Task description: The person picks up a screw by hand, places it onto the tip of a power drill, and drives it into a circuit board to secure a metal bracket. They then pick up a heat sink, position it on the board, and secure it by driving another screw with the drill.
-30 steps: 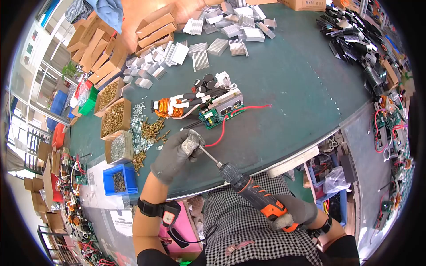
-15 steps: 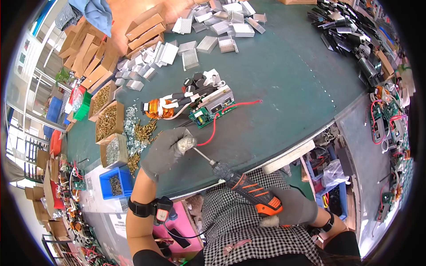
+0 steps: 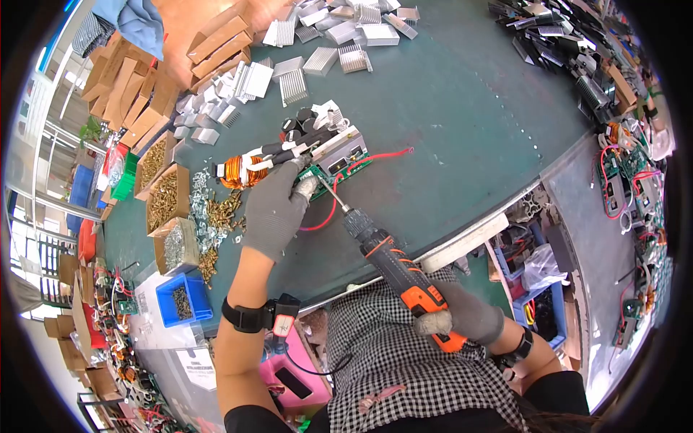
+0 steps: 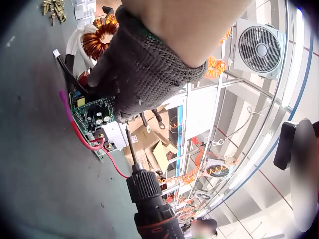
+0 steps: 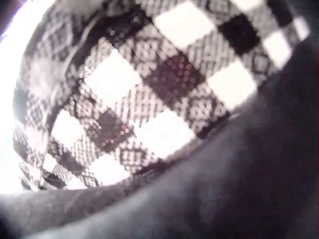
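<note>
My gloved right hand [image 3: 471, 312] grips an orange and black power screwdriver [image 3: 395, 263] in front of the checked apron. Its long bit [image 4: 131, 144] reaches the metal bracket at the edge of a green circuit board [image 4: 92, 113]. My gloved left hand [image 3: 273, 213] holds the board assembly, thumb and fingers around it close to the bit's tip. A copper-wound coil [image 3: 238, 172] is joined to the assembly by white and black leads. A red wire [image 3: 379, 156] runs off the board. Checked cloth and dark blur fill the right wrist view.
Silver heat sinks [image 3: 292, 88] lie at the back of the green table [image 3: 447, 123]. Boxes of brass screws [image 3: 162, 202], loose hardware and a blue bin [image 3: 204, 297] stand on the left. Black metal parts [image 3: 556, 40] are heaped at the back right.
My left hand has moved forward from the table's near side onto the circuit board. The screwdriver has tilted steeper, its bit now at the board instead of at my left fingertips.
</note>
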Demonstrator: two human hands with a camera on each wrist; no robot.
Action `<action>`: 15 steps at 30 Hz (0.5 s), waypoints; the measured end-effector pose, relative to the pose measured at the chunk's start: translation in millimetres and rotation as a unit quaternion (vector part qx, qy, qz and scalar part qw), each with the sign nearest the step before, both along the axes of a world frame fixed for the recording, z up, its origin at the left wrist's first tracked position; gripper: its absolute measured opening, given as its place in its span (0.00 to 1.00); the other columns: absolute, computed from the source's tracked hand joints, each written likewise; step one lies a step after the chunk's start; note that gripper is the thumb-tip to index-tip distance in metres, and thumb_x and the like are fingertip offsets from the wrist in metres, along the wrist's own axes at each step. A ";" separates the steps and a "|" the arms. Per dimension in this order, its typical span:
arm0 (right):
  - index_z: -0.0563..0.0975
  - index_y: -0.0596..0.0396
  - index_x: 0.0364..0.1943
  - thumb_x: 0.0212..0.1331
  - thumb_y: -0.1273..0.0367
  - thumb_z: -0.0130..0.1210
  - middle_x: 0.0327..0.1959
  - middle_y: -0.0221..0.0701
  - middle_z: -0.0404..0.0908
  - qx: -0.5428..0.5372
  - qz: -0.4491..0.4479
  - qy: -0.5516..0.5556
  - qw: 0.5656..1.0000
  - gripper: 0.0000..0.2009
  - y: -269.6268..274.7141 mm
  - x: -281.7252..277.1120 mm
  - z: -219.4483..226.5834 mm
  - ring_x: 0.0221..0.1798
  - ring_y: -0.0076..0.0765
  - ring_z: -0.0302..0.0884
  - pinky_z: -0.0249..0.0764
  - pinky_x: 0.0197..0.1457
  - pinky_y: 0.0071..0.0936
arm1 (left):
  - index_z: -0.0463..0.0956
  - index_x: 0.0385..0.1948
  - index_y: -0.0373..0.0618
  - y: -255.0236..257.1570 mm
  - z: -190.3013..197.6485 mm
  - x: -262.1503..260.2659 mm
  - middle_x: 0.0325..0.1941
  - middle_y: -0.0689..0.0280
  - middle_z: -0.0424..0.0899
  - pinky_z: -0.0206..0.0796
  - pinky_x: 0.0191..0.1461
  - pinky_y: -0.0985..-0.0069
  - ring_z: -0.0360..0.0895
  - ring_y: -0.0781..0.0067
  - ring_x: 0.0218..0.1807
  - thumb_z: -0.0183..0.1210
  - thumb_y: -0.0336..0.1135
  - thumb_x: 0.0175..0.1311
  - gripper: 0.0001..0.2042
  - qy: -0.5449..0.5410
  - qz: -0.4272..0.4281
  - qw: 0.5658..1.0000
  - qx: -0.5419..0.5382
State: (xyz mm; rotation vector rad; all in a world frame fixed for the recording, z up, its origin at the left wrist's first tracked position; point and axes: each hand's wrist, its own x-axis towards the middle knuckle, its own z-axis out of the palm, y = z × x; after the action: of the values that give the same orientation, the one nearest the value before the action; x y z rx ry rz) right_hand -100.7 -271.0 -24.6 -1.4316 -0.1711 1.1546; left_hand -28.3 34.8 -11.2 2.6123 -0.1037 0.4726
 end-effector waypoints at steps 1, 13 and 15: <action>0.73 0.59 0.43 0.46 0.56 0.68 0.31 0.27 0.77 -0.003 0.004 0.001 1.000 0.26 2.5 2.5 2.4 0.34 0.23 0.73 0.72 0.39 0.26 | 0.77 0.46 0.43 1.2 -1.0 1.2 0.36 0.54 0.81 0.69 0.38 0.65 0.79 0.54 0.36 0.61 0.34 0.57 0.15 0.005 0.002 1.000 0.008; 0.71 0.60 0.45 0.46 0.56 0.69 0.32 0.28 0.76 0.017 -0.008 0.008 1.000 0.28 11.1 8.7 -5.1 0.34 0.21 0.72 0.72 0.39 0.24 | 0.78 0.46 0.45 2.4 0.3 2.5 0.33 0.53 0.80 0.69 0.38 0.66 0.78 0.54 0.34 0.58 0.32 0.59 0.13 0.064 0.019 0.997 -0.025; 0.71 0.60 0.45 0.46 0.57 0.69 0.31 0.27 0.76 0.007 -0.006 0.008 1.000 0.28 13.4 9.4 3.2 0.33 0.21 0.73 0.72 0.37 0.23 | 0.79 0.46 0.44 3.2 -2.4 2.7 0.32 0.53 0.80 0.68 0.37 0.67 0.78 0.54 0.34 0.58 0.33 0.59 0.13 0.043 0.007 0.998 -0.047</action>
State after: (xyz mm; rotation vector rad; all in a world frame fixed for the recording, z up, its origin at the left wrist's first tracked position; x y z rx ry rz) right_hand -91.3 -257.6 -21.4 -1.4096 -0.1586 1.1530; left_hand -25.6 38.0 -13.6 2.5385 -0.0343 0.3605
